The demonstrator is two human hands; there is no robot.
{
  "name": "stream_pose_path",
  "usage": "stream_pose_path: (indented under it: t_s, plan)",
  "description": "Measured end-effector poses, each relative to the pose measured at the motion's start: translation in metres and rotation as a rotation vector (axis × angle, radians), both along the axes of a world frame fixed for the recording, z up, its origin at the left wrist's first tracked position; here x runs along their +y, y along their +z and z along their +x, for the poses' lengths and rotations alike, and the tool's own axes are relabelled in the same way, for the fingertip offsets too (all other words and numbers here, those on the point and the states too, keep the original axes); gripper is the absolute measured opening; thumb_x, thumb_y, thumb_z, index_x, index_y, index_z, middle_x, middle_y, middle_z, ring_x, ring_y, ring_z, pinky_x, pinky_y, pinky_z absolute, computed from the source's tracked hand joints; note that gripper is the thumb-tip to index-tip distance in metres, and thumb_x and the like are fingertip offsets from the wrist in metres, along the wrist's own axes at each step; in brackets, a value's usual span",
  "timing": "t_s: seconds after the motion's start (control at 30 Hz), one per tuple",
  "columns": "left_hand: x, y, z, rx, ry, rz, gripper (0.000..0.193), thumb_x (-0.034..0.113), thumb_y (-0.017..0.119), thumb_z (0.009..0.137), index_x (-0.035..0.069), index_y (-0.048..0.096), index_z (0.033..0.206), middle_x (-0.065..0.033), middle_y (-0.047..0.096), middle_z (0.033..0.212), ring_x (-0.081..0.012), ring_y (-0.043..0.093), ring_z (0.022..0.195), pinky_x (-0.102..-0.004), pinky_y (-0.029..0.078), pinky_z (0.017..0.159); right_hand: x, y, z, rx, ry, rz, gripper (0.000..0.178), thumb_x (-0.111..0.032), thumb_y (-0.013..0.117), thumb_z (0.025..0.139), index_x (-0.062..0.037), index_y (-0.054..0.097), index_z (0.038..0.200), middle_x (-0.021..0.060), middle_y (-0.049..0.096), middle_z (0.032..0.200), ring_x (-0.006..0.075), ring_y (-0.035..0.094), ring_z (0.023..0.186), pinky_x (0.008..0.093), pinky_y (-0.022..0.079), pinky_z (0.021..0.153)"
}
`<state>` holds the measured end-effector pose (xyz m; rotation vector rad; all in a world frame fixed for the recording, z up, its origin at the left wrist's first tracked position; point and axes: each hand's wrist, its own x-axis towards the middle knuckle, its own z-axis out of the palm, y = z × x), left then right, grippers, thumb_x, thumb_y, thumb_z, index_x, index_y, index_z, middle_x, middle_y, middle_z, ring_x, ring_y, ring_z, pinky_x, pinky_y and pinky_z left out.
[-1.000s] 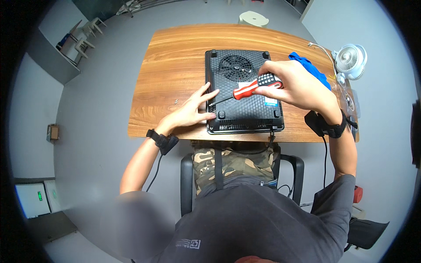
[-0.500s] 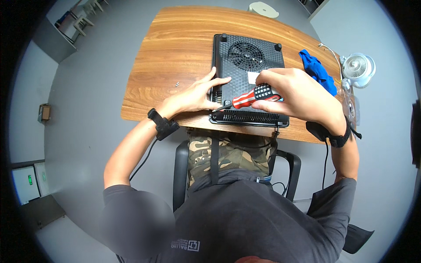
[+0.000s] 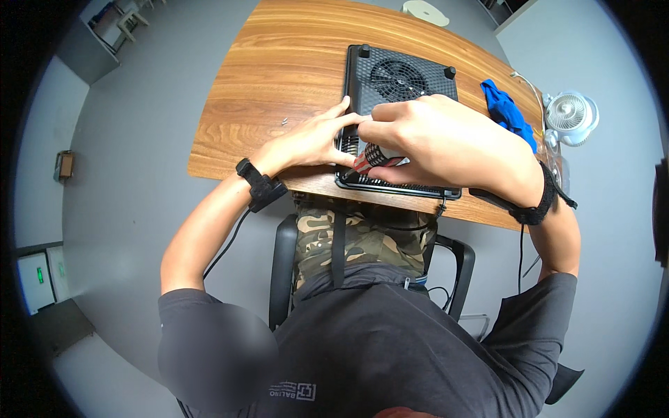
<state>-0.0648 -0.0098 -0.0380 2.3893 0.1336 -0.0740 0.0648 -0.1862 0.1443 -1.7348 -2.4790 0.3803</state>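
Observation:
A flat black appliance [image 3: 352,83], which looks like an induction cooker, lies bottom up at the table's near edge. Its underside shows a round fan grille [image 3: 398,80], corner feet and a cord at the near right. My right hand [image 3: 432,136] is closed around a screwdriver [image 3: 361,164] with a red, white and black handle. The tool slants down to the near left corner of the appliance; its tip is hard to make out. My left hand [image 3: 313,143] rests on the left edge with fingers spread, its thumb beside the screwdriver.
Small screws [image 3: 284,122] lie on the wooden table [image 3: 279,63] left of the appliance. A blue cloth [image 3: 507,111] is to the right. Beyond it stands a white fan [image 3: 570,111] with a cable. A white round stool [image 3: 425,12] is past the far edge.
My right hand has moved left and turned, bringing the screwdriver to a steeper slant over the near left corner. The left hand stays at the edge. The view has shifted slightly.

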Motion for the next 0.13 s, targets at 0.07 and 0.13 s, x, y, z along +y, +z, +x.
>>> stream_pose_path:
  t_s: [0.07, 0.13]
  plan:
    - [-0.0002, -0.0037, 0.0009, -0.001, 0.012, -0.007, 0.093, 0.055, 0.084, 0.074, 0.024, 0.042, 0.151, -0.0290, 0.022, 0.163, -0.0472, 0.036, 0.145, -0.0530, 0.038, 0.116, 0.0028, -0.0033, -0.0008, -0.018, 0.016, 0.010, 0.027, -0.024, 0.073, 0.089, -0.0014, 0.062, 0.098, 0.0166, 0.067, 0.089, 0.0373, 0.070, 0.081, 0.0435, 0.057, 0.072]
    - [0.0030, -0.0069, 0.0017, 0.007, 0.011, -0.033, 0.099, 0.057, 0.084, 0.073, 0.020, 0.040, 0.153, -0.0280, 0.022, 0.163, -0.0465, 0.034, 0.146, -0.0528, 0.036, 0.118, 0.0051, -0.0093, 0.0006, -0.036, 0.039, 0.035, 0.030, -0.029, 0.073, 0.091, -0.0025, 0.059, 0.097, 0.0138, 0.062, 0.087, 0.0353, 0.068, 0.076, 0.0422, 0.055, 0.066]
